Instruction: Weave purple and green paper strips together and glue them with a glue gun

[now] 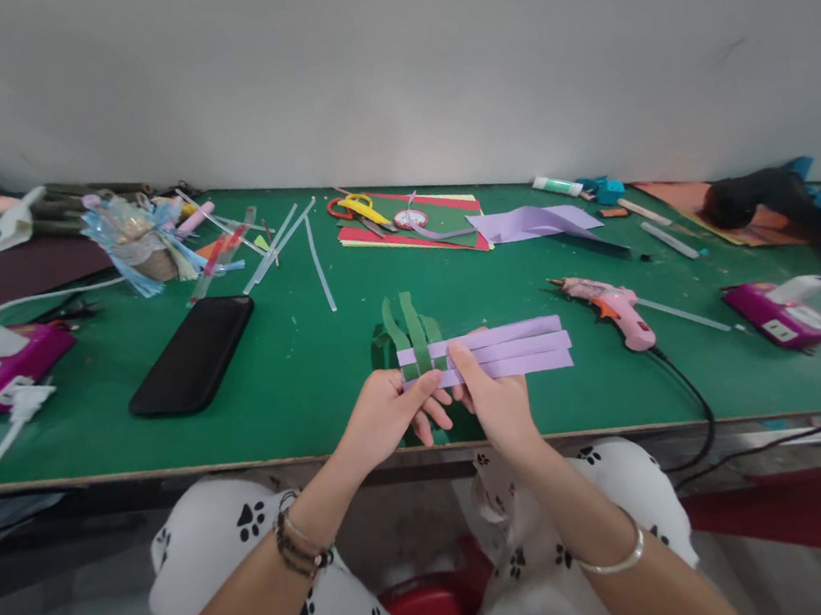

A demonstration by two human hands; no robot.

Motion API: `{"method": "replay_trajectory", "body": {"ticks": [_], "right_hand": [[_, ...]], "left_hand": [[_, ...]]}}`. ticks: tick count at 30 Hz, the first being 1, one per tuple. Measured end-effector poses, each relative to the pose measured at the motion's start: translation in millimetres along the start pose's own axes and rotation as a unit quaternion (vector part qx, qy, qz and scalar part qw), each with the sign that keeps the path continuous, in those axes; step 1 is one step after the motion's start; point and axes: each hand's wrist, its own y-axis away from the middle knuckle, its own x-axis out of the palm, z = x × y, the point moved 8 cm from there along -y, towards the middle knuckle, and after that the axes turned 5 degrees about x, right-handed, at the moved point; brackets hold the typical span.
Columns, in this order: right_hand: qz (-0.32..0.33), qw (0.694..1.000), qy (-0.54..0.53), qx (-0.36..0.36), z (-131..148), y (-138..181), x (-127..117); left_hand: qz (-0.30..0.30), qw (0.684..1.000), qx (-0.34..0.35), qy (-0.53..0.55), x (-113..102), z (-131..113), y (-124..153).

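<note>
Several purple paper strips point(529, 346) stretch to the right, side by side, above the table's front edge. Green paper strips point(413, 322) cross them at their left end, woven over and under, with loose ends curling up. My left hand point(397, 405) pinches the lower left corner of this weave between thumb and fingers. Just right of the crossing, my right hand point(489, 388) grips the purple strips, thumb on top and fingers underneath. The fingers below the paper are partly hidden.
On the green table point(297, 363) lie a black phone point(194, 356), a pink glue gun point(611, 306) with its cord, scissors point(364, 211) on coloured paper, a purple sheet point(539, 222), clear glue sticks point(281, 244) and two purple power strips point(786, 314) point(2, 371).
</note>
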Motion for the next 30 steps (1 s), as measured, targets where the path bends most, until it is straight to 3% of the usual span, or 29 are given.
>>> {"method": "replay_trajectory", "body": {"ticks": [7,13,30], "right_hand": [[0.035,0.999,-0.009,-0.009,1.1,0.7,4.7],[0.056,0.998,-0.008,-0.018,3.4,0.5,8.6],[0.020,0.999,0.016,-0.040,7.9,-5.4,-5.1]], "left_hand": [[-0.001,0.998,0.048,-0.038,-2.5,-7.4,-1.5],[-0.086,0.988,0.115,-0.061,-15.5,-19.9,2.2],[-0.161,0.973,0.138,-0.091,-34.2,-27.8,8.7]]}}
